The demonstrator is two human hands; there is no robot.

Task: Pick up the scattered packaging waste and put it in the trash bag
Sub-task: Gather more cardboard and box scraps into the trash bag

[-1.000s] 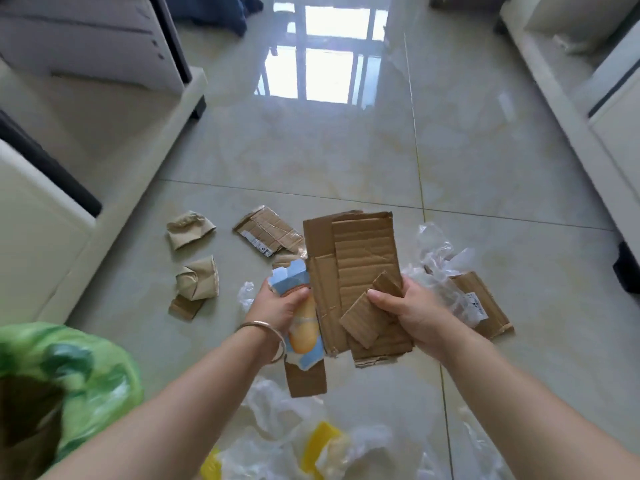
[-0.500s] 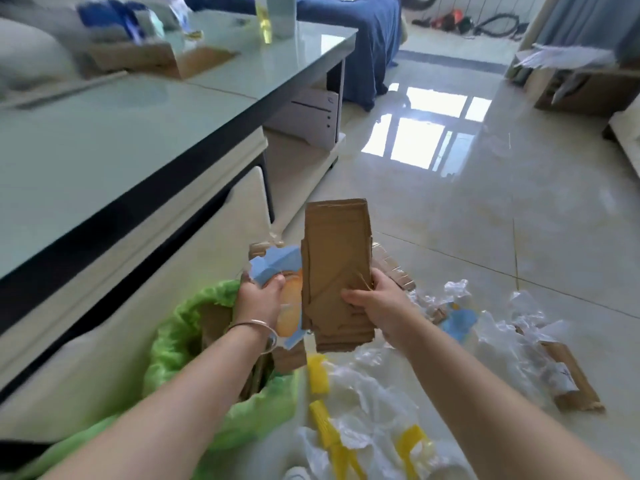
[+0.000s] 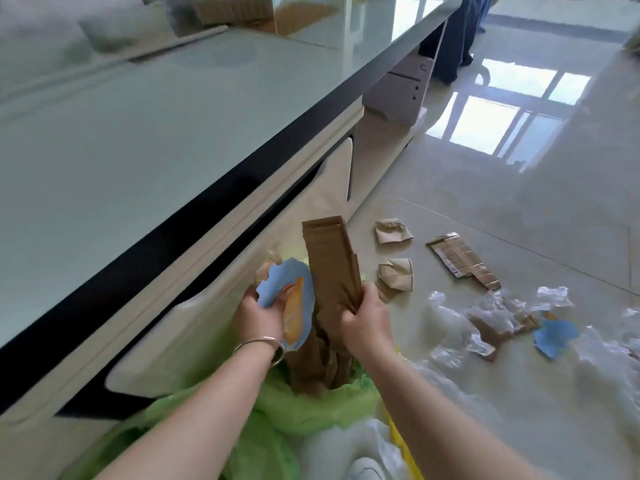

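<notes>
To the left of both our hands runs a long low table (image 3: 145, 140) with a pale glass top, a black edge band and cream drawer fronts. Below our wrists lies the crumpled light-green plastic trash bag (image 3: 311, 407), its mouth right under what we hold. Our right hand (image 3: 363, 323) has its grip clamped around a tall stack of brown corrugated cardboard strips (image 3: 330, 265), which stands nearly upright, its lower end dipping into the bag's opening. Just left of it, touching the stack, our left hand (image 3: 258, 318), a silver bangle (image 3: 261, 344) on its wrist, has its grip closed on a torn light-blue carton piece with an orange print (image 3: 289, 292).

On the glossy beige tile floor (image 3: 519, 209) to the right of our right grip lie crumpled clear plastic wrappers (image 3: 446, 323). Beyond that grip lie a flat torn piece of brown cardboard with a label (image 3: 462, 259) and two crumpled brown paper cups (image 3: 394, 232). A small blue carton scrap (image 3: 554, 336) rests among the wrappers.
</notes>
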